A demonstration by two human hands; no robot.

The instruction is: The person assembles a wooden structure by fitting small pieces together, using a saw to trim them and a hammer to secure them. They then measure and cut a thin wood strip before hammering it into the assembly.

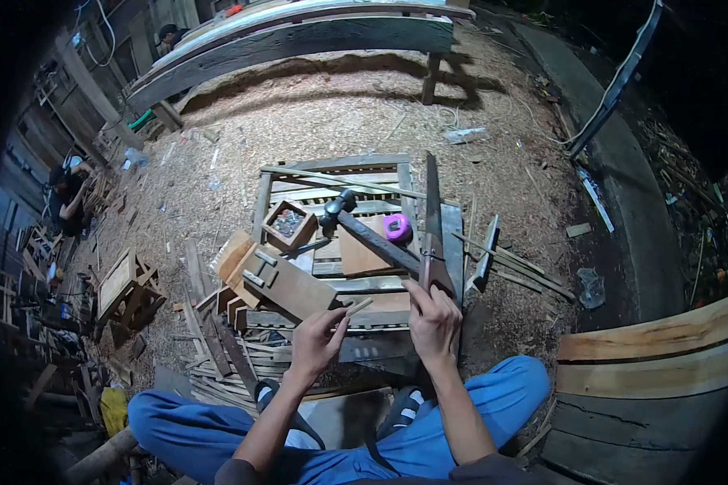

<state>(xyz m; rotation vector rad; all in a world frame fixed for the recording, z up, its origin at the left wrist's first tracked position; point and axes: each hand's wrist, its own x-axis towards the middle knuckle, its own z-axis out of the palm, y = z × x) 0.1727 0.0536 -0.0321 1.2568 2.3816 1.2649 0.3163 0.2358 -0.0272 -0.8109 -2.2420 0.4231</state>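
Note:
My left hand (319, 343) pinches a short thin wood strip (359, 307) above the near edge of a low slatted wooden table (332, 320). To its right, my right hand (434, 321) is closed around the handle end of a handsaw (433, 202), whose blade points away from me. Between and beyond the hands lie a hammer (376, 242), a pink tape measure (396, 227), a flat brown board (362, 247) and a small wooden box (289, 224) of metal bits. Small wood blocks (260, 269) rest on a wooden piece left of centre.
A long bench (299, 50) stands at the back. Wood shavings (340, 121) cover the ground. Thin sticks (526, 271) and a plastic bag (590, 288) lie right; a small wooden stool (120, 283) stands left. Another person (69, 196) sits at far left. Planks (651, 356) lie at near right.

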